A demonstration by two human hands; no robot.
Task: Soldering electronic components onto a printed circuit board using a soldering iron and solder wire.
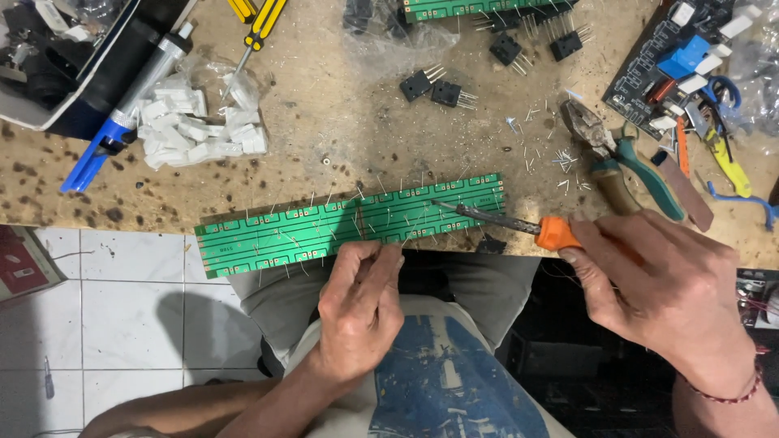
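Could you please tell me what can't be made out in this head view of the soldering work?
- Whether the left hand pinches solder wire: too thin to tell, fingers cover it.
- Soldering iron handle: hidden inside the right hand.
- Green circuit board near edge: partly behind the left fingers.
- Black board: cut off by the top edge.

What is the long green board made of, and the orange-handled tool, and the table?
The long green board looks like stiff glossy laminate with thin metal wires poking up. The soldering iron in the right hand seems to have a dull, darkened metal shaft and a smooth orange handle, probably plastic. The table looks like bare wood, matte and speckled with dark burn marks. The left hand touches the board's edge.
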